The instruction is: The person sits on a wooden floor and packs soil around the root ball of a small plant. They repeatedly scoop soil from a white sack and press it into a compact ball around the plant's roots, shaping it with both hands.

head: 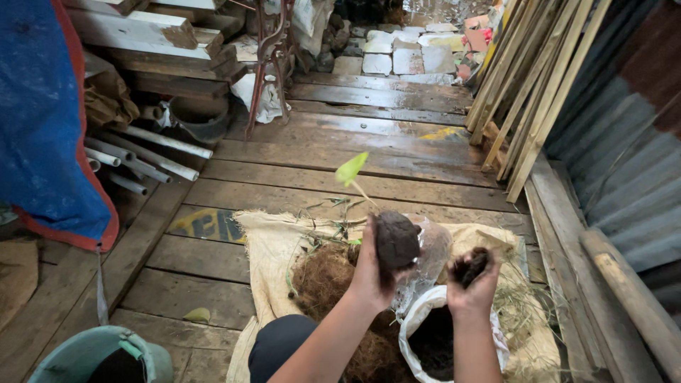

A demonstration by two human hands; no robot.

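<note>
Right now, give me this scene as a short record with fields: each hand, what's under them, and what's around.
left hand: left hand grips a dark soil ball with a seedling stem and green leaf rising from it
right hand: right hand holds a clump of dark soil
below hands: white sack of soil, brown coconut fibre pile, both on a burlap sheet
floor: wooden planks
left side: white pipes, blue tarp, green bucket
right side: leaning wooden slats, corrugated metal wall

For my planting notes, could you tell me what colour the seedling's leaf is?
Light yellow-green; the leaf shows clearly in the head view.
</note>
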